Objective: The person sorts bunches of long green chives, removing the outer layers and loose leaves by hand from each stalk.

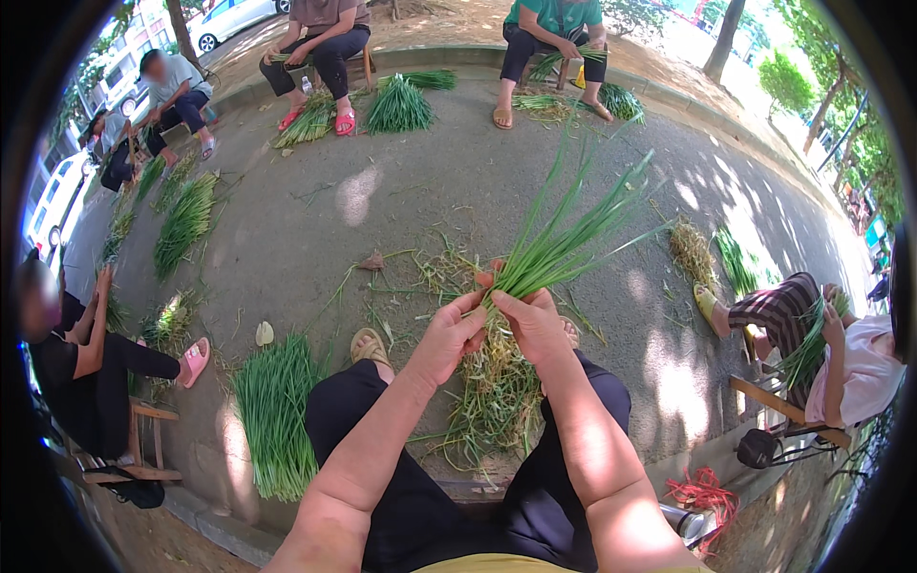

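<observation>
A loose bunch of long green chives (559, 247) fans up and away to the right from my two hands. Around its lower end my right hand (526, 315) is closed, thumb on top. My left hand (455, 329) meets it at the stem ends, fingers and thumb pinched together there; whether a stem is between them is hidden. Below both hands, between my feet, lies a heap of yellowed leaves and trimmings (494, 401). On the pavement to my left rests a thick, neatly laid pile of green chives (276, 415).
People sit around on low stools handling similar bunches, one at left (86, 358), one at right (824, 351). A flask (680, 521) and red plastic ties (706, 494) lie at lower right. More chive piles (400, 106) stand across the pavement, before a curb (430, 56).
</observation>
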A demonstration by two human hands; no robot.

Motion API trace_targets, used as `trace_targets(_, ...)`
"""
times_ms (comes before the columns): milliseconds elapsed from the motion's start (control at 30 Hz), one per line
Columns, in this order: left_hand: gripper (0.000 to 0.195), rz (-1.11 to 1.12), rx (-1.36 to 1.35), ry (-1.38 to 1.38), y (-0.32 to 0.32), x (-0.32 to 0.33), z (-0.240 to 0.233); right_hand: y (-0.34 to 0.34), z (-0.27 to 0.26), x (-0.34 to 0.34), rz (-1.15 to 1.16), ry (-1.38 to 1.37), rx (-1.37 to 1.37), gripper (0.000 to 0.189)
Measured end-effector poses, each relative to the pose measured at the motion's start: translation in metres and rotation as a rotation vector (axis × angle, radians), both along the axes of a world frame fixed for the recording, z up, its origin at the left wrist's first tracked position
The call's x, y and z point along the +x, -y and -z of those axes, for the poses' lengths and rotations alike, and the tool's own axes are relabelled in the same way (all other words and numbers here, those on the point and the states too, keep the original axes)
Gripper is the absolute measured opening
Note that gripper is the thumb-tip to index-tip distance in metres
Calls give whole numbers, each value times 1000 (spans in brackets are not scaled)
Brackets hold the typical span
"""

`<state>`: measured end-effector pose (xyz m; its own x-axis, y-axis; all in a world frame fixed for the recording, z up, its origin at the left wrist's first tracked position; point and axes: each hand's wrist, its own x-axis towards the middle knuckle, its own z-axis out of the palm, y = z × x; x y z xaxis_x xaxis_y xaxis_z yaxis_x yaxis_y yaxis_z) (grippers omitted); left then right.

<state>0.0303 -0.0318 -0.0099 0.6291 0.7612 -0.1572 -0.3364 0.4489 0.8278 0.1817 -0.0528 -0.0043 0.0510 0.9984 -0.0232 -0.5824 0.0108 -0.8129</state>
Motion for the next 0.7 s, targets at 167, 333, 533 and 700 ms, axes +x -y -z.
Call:
trace_targets(167,20,118,148,-166,1,0,-1,0,3,1,-11,137,-5,45)
trace_targets(333,18,209,174,-217,0,-3,-2,6,-11,2,-6,73,-56,39)
trace_targets(533,20,425,204,-226,-5,-9,0,2,-8,16,42,-256,29,32)
trace_targets(700,31,246,347,-232,0,-3,7,-1,2,13,33,-185,5,23)
